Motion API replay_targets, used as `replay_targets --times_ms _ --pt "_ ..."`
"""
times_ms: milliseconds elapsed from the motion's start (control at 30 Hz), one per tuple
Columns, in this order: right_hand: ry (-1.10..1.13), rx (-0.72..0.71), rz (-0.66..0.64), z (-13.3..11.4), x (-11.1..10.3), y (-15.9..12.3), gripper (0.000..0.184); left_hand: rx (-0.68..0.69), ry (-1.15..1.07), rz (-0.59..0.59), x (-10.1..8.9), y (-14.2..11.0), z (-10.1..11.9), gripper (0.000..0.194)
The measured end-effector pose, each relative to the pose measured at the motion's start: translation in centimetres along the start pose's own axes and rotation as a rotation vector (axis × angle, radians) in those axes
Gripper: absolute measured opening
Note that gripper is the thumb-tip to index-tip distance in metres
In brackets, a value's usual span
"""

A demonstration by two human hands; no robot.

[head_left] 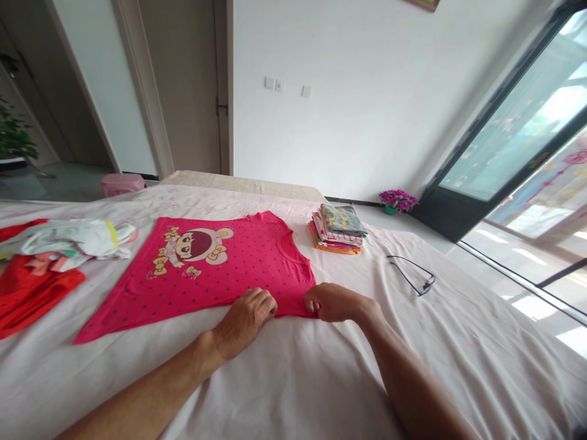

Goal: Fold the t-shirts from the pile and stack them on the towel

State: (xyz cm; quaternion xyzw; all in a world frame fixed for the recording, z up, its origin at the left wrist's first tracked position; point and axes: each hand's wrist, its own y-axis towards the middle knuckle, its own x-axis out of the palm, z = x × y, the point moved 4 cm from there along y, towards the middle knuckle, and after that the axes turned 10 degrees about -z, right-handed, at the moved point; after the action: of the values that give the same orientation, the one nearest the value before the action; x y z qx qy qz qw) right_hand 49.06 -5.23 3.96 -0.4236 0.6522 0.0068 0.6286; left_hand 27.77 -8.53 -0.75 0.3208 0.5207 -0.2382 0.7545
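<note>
A bright pink T-shirt (247, 269) with dark dots and a cartoon girl print lies spread flat on the bed, its neckline toward the right. My left hand (247, 318) is closed on the shirt's near edge, close to where the sleeve meets the body. At the end of that near sleeve, my right hand (334, 302) pinches the fabric with curled fingers. Between the two hands the sleeve lies along the sheet. Part of the shirt's edge is hidden under my fingers.
A stack of folded clothes (339, 229) sits beyond the shirt, right of its neckline. Eyeglasses (415, 275) rest farther right on the wrinkled bedsheet (293, 379). Loose clothes (59, 250) are heaped at left. A pink stool (123, 183) and purple flowers (398, 200) stand on the floor.
</note>
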Motion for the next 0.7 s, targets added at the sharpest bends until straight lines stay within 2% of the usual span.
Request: replay_targets --times_ms 100,167,200,267,333,367,433,500,600,700 --pt "0.057 0.014 0.015 0.3 -0.5 -0.5 0.024 0.013 -0.030 -0.028 -0.4 0.1 0.1 0.013" --pt "0.099 0.039 0.069 0.7 -1.0 -0.6 0.017 0.017 -0.056 -0.056 -0.6 0.2 0.1 0.013" --pt "0.116 0.054 0.134 0.9 -1.3 -0.4 0.016 0.018 -0.067 -0.068 -0.6 0.2 0.0 0.013" --pt "0.133 0.072 0.349 1.0 -1.8 0.2 0.022 0.022 -0.088 -0.081 -0.7 0.2 0.0 0.011" --pt "0.117 0.041 0.551 0.9 -1.8 1.3 0.031 0.027 -0.113 -0.081 -0.7 0.2 0.0 0.009" --pt "0.090 0.017 0.603 0.8 -1.4 2.0 0.037 0.028 -0.126 -0.078 -0.7 0.2 -0.1 0.007" --pt "0.016 0.001 0.590 1.1 -0.2 3.5 0.051 0.035 -0.156 -0.078 -0.8 0.1 -0.1 0.005" --pt "-0.045 0.060 0.504 2.1 1.2 4.7 0.059 0.039 -0.193 -0.088 -1.0 0.0 0.0 0.004" --pt "-0.088 0.197 0.430 4.0 2.5 5.5 0.063 0.044 -0.307 -0.115 -1.4 -0.2 0.1 0.004" --pt "-0.092 0.263 0.432 5.0 2.8 5.4 0.063 -0.013 -0.574 -0.106 -1.8 -0.2 -0.2 0.012"
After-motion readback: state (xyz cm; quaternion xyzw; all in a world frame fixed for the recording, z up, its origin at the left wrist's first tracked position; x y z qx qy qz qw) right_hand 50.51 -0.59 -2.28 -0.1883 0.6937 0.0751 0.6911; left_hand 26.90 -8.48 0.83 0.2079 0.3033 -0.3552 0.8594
